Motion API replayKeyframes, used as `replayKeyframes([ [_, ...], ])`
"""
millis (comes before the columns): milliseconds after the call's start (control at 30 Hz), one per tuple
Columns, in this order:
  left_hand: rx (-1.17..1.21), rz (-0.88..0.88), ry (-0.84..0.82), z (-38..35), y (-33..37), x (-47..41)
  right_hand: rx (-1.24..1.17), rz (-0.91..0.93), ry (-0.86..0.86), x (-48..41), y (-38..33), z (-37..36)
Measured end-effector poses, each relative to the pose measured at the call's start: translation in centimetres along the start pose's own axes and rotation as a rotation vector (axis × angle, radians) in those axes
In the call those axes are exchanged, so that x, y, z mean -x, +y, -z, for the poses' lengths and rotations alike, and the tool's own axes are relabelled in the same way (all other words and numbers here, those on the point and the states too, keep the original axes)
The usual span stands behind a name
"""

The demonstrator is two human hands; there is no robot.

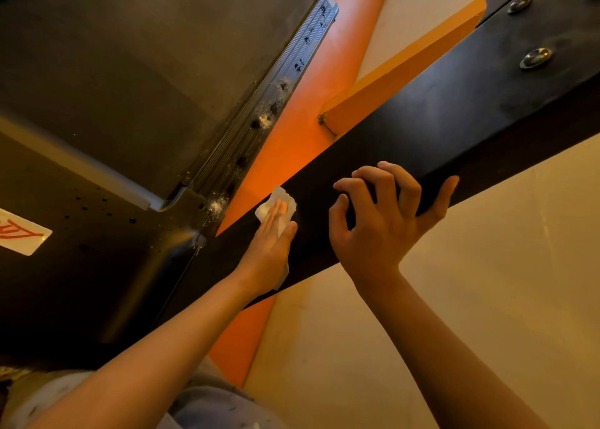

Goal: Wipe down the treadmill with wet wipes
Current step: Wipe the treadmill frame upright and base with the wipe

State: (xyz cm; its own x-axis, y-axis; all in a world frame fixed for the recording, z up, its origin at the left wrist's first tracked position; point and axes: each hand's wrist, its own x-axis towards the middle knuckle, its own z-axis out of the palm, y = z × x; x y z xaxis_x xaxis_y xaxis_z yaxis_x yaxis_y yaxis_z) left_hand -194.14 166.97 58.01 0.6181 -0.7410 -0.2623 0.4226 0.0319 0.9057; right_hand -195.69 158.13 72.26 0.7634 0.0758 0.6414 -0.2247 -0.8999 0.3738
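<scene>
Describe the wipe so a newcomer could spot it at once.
Find the wide black beam that runs diagonally across the middle. The left hand presses flat on its lower part, and the wipe pokes out from under it. It is the only crumpled white thing on that beam.

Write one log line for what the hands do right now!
left hand presses wet wipe flat on black beam | right hand grips black beam | side rail dusty

A white sticker [22, 233] on the black treadmill [97, 266] bears red handwritten strokes, partly cut off; no word or number can be read.
</scene>
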Motion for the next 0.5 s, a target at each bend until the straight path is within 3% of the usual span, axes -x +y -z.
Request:
replayKeyframes([
  [500,0.009,0.014,0.043,0.9,0.7,-8.5,0.08,-0.047,0.02,0.2,-0.6,-0.7],
])
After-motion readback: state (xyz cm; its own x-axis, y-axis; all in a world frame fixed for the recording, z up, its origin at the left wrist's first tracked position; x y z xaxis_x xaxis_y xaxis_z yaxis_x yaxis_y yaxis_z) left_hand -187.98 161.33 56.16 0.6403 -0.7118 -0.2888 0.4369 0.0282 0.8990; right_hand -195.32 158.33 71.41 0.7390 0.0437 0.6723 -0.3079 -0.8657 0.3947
